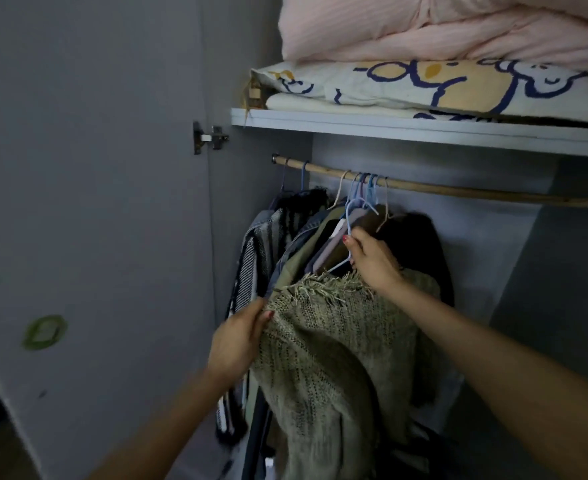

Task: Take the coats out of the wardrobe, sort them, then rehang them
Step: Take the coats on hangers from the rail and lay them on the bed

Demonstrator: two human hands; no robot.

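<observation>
Right hand (372,263), fingers curled round the neck of a pale blue hanger (349,233); left hand (239,341), lower and to its left, pinching the shoulder edge of the olive knit coat (323,348) between thumb and fingers. The coat hangs between the two hands and drapes below them, in front of the other garments. It is loosely woven, flecked with dark thread, with a frayed fringe at the collar just under the right hand; such a knit probably stretches and snags easily.

The step in hand appears to be rehanging. To do it well, the right hand would lift the hook clear over the wooden rail (441,188) above it, into the bare stretch to the right of the clustered hooks (367,188), while the left supports the fabric's weight so the shoulder does not slip off the hanger.

Left of both hands hang striped and denim coats (268,244); above the rail, a shelf (389,128) bears folded bedding (441,29).
</observation>
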